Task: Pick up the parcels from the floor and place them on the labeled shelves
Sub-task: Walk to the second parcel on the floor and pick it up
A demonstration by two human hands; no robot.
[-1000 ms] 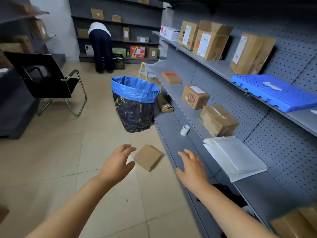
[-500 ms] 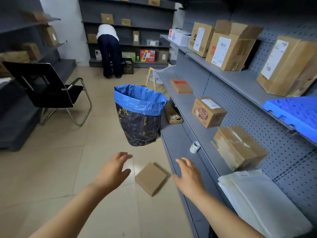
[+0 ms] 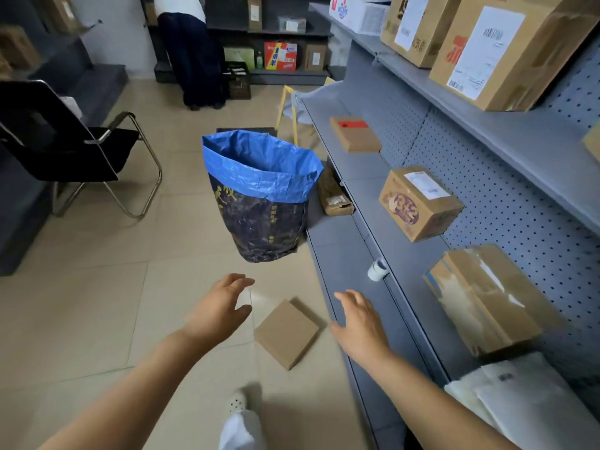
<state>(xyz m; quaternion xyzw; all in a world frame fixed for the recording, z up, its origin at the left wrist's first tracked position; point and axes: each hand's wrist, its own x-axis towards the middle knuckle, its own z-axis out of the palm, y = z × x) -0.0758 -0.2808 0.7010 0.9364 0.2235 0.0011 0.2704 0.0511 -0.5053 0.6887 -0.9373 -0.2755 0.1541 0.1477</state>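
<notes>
A flat brown parcel (image 3: 287, 332) lay on the tiled floor (image 3: 97, 303), turned cornerwise, just beside the base of the grey shelves (image 3: 406, 264) on the right. Both hands reached down toward it with nothing in them. The left hand (image 3: 220, 308) hung to the parcel's left, fingers (image 3: 238, 280) loosely curled and spread, thumb out, not touching the cardboard. The right hand (image 3: 360, 323) hung to its right, over the edge of the lowest shelf, fingers extended and apart, also clear of the parcel. The parcel sat between the two hands.

Beyond it stood a dark sack (image 3: 263, 196) with a blue rolled top, upright on the floor against the shelf base. A small white roll (image 3: 377, 270) rested at the shelf's lower edge. On the middle shelf sat a flat box (image 3: 355, 134) with a red label, a printed box (image 3: 418, 203), a taped box (image 3: 487, 297), and white mailers (image 3: 532, 407) nearest the camera. Larger boxes (image 3: 506, 50) with paper labels lined the top shelf. A black folding chair (image 3: 65, 147) stood to the left, and another person (image 3: 191, 50) bent at the far shelving. A white shoe (image 3: 237, 401) showed at the bottom
</notes>
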